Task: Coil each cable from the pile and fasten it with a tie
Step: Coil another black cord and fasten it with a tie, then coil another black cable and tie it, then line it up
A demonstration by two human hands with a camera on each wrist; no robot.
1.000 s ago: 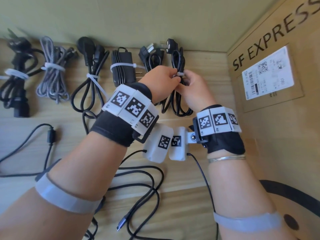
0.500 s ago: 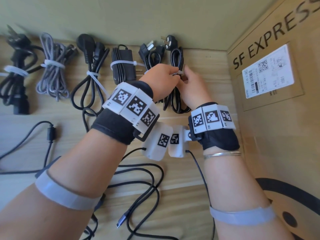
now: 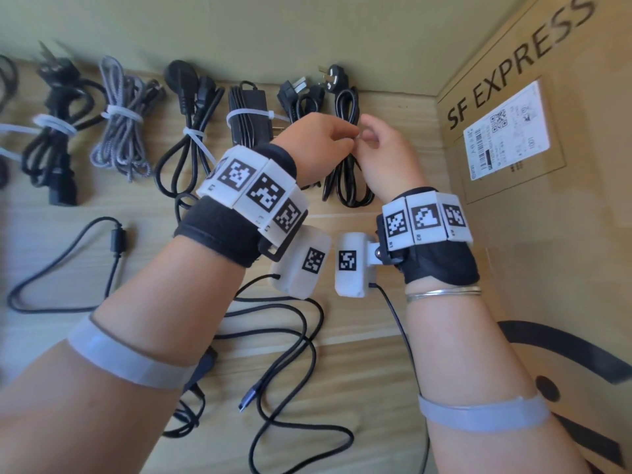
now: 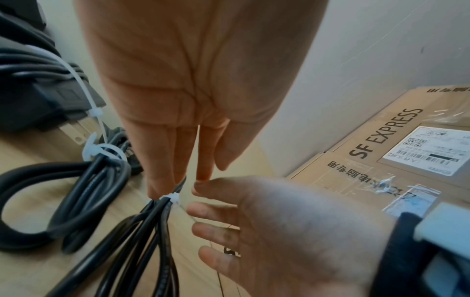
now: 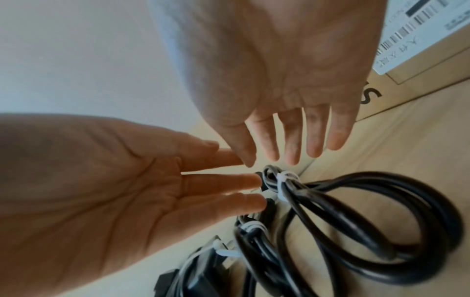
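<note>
Wood table (image 3: 393, 354) backed by wall, box (image 3: 547, 200) at right. Tied cable (image 3: 347, 159) lies upper center beside bundles (image 3: 119, 121); loose cables (image 3: 301, 336) lower center. Both hands relaxed: left hand (image 3: 316, 140) touches cable, right hand (image 3: 386, 148) near tie (image 4: 173, 198).

The table (image 3: 393, 367) looks like pale wood with a fine grain and a matt finish. The coiled black cable (image 3: 347, 165) has a smooth rubbery jacket with a dull sheen, cinched by a white plastic tie (image 4: 174, 198). The grey cable (image 3: 119, 131) has a woven cloth sheath that looks rough. The cardboard box (image 3: 547, 234) is matt brown with a glossy white paper label (image 3: 506, 131). The wristbands (image 3: 222, 230) are soft black cloth, and a thin shiny metal bangle (image 3: 443, 294) circles one wrist.
</note>
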